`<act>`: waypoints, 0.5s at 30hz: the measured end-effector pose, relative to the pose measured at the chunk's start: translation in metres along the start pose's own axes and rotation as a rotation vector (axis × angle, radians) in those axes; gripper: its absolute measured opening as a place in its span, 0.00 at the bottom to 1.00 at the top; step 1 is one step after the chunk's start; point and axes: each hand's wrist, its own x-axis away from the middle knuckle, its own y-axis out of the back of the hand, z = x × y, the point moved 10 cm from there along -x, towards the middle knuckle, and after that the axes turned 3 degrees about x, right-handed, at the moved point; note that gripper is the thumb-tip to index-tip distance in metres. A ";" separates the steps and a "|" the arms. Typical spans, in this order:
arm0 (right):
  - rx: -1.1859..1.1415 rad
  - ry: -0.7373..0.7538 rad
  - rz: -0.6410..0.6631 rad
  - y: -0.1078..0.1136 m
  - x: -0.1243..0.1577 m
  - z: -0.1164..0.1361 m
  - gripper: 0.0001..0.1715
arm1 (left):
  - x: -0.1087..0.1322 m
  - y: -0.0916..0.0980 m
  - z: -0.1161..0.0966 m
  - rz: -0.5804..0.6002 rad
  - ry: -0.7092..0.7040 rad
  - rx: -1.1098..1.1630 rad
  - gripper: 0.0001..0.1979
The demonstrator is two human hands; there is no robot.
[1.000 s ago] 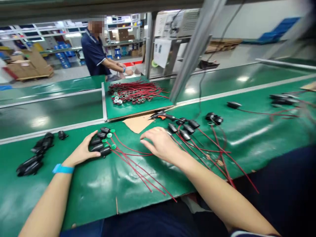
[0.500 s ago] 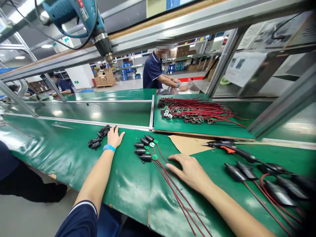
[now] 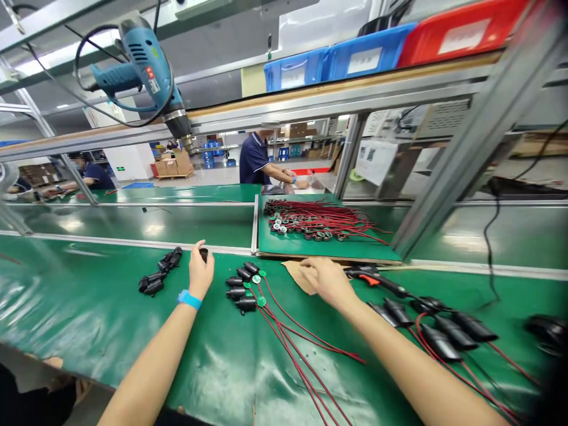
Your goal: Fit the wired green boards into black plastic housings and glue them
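Observation:
My left hand [image 3: 201, 273] is closed around a small black plastic housing [image 3: 203, 254], raised just above the bench. To its left lie several similar black housings [image 3: 168, 259] in a loose row. Between my hands, a cluster of black housings [image 3: 235, 293] has round green discs [image 3: 261, 302] and red wires [image 3: 288, 343] trailing toward me. My right hand [image 3: 326, 283] is over a piece of brown cardboard [image 3: 295, 273], its fingers partly spread and nothing visible in them. Just right of it lies a black glue gun [image 3: 377, 279] with an orange trigger.
Red-wired round parts [image 3: 319, 222] lie piled on the raised green board behind. More black housings with red wires [image 3: 444, 337] lie at the right. A blue power drill [image 3: 148, 71] hangs from the overhead frame. A co-worker [image 3: 255, 160] stands across the bench.
My left hand has lifted from the row with a black housing in it. My right hand has moved away from the red wires to the cardboard. The camera view has shifted up and right.

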 end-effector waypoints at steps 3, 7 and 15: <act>0.126 -0.094 -0.058 0.016 -0.039 -0.031 0.15 | 0.045 -0.032 -0.048 0.204 -0.061 0.142 0.16; 0.277 -0.178 -0.100 0.022 -0.080 -0.054 0.20 | 0.110 -0.068 -0.087 0.510 -0.143 0.308 0.21; 0.453 -0.182 -0.031 0.009 -0.114 -0.069 0.20 | 0.115 -0.063 -0.079 0.512 -0.096 0.334 0.19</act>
